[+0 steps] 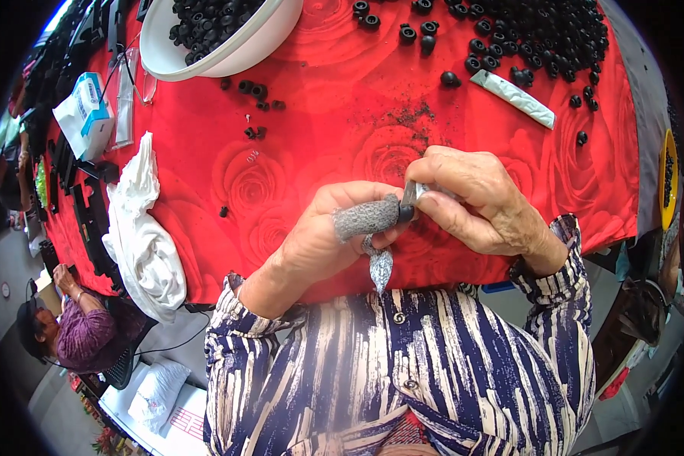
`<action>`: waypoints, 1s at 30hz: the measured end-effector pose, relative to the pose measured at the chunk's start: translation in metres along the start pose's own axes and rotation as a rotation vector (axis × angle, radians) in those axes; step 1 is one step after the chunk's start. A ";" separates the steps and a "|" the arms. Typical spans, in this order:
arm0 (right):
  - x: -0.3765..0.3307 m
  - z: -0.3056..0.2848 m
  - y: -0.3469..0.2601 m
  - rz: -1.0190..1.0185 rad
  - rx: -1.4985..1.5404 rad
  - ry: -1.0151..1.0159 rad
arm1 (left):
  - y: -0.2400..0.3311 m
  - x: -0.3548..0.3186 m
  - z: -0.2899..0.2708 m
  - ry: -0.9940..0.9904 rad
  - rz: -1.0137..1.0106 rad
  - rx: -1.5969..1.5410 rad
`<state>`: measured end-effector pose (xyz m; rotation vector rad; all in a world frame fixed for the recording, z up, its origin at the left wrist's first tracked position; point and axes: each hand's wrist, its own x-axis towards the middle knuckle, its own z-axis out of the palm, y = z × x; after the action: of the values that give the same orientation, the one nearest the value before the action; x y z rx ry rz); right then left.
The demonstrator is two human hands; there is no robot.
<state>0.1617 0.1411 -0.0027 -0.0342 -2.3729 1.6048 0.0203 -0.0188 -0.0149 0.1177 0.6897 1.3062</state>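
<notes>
My left hand [315, 235] is closed on a small black rounded part [406, 213], held just above the red tablecloth near the front edge. A grey fabric wrap [366, 219] covers one of its digits, and a silvery wrap [381, 267] hangs below, apparently around another. In my right hand [479, 201], pinched between thumb and fingers, is a small thin metal blade [409, 193] with a whitish wrapped end. Its tip meets or nearly meets the black part. The fingers hide much of both things.
A white bowl [228, 67] of black parts stands at the back left. Many loose black parts [539, 38] lie at the back right, beside a silvery flat strip [514, 99]. A white cloth [146, 251] and a tissue pack [87, 118] are left. Another person [91, 334] sits beyond.
</notes>
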 end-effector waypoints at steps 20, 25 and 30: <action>0.002 -0.005 0.001 -0.157 -0.064 -0.084 | 0.000 -0.006 0.005 -0.061 -0.062 -0.018; -0.001 -0.004 -0.006 -0.256 -0.054 -0.147 | 0.016 -0.001 -0.002 -0.083 0.197 0.033; 0.005 -0.002 -0.013 -0.173 -0.090 0.081 | 0.007 -0.007 0.004 -0.025 0.050 -0.080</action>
<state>0.1597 0.1390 0.0115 0.0847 -2.3151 1.3917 0.0160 -0.0216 -0.0055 0.0862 0.6160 1.3762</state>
